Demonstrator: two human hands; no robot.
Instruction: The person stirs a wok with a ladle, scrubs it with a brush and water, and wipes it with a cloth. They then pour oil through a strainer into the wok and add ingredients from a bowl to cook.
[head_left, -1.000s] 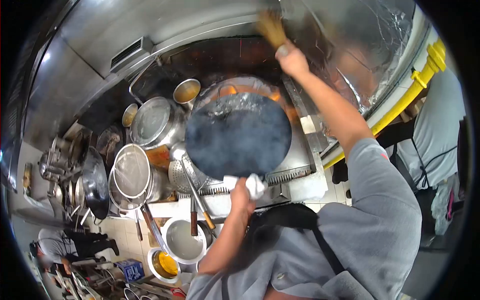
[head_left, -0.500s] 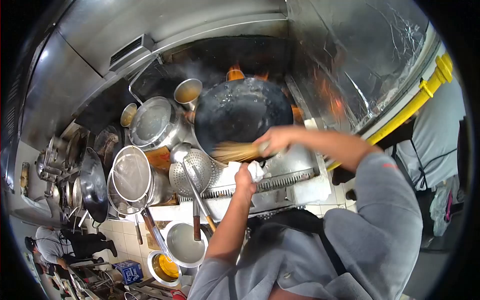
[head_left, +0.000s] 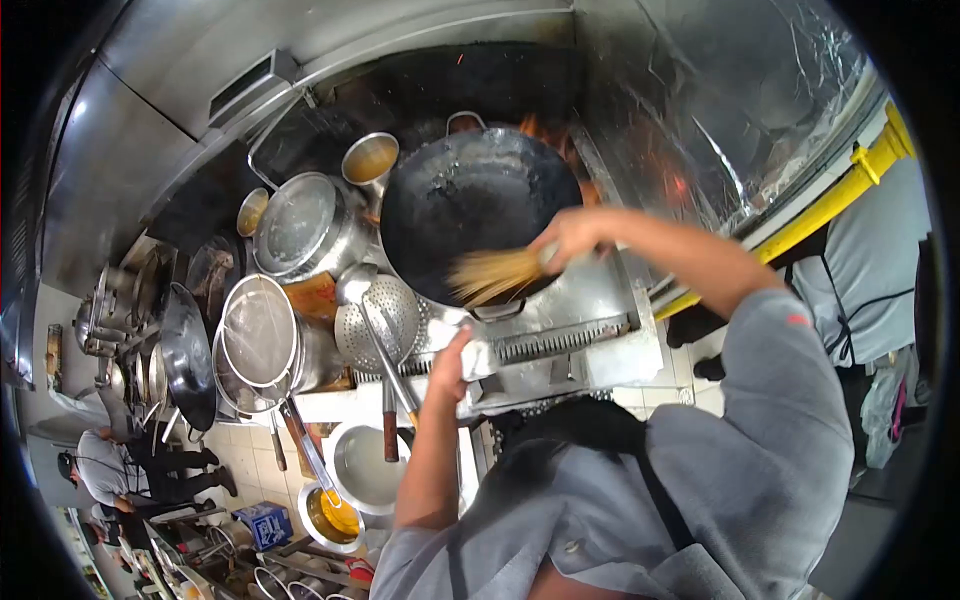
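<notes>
While right fingers (head_left: 570,234) clamp one brush (head_left: 497,273) over one wok (head_left: 480,195), left fingers (head_left: 450,368) grip one cloth (head_left: 481,359).

We see: grey metal wall (head_left: 150,90) at upper left, with one bright reflection (head_left: 80,109) | dark back panel (head_left: 530,80) | shiny, creased wall sheet (head_left: 740,110) at right | yellow pipe (head_left: 820,209) near it | pale floor tiles (head_left: 252,473) at lower left

The right forearm (head_left: 690,252) comes in from the right of the wok (head_left: 470,195), elbow bent; the right hand (head_left: 570,240), closed in a grip, hovers above its near-right side. The left forearm (head_left: 425,460) angles up from below the wok, the left hand (head_left: 449,368) curled just short of its near edge.
</notes>
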